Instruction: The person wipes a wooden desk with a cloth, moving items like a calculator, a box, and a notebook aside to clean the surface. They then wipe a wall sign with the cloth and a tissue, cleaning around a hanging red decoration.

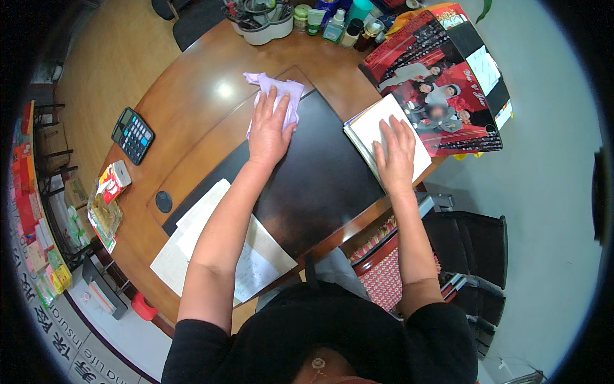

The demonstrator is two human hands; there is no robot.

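Observation:
Spread flat, my left hand (270,127) presses on a crumpled lilac cloth (289,91) at the far edge of the black desk panel (326,158). Part of the cloth is hidden under the palm and fingers. My right hand (398,153) rests palm down on a stack of white paper (369,120) at the right side of the desk, its fingers slightly apart. Below my left forearm lie loose papers (261,273), some with handwriting, partly covered by the arm. Both arms reach forward over the curved wooden desk (192,105).
A calculator (133,136), a tissue pack (114,180) and a clear plastic container (104,216) sit along the left edge. At the back stand a pen organizer (261,31) and several bottles (334,28). A large photo-covered album or box (436,91) lies right. Chairs (465,245) stand beside me.

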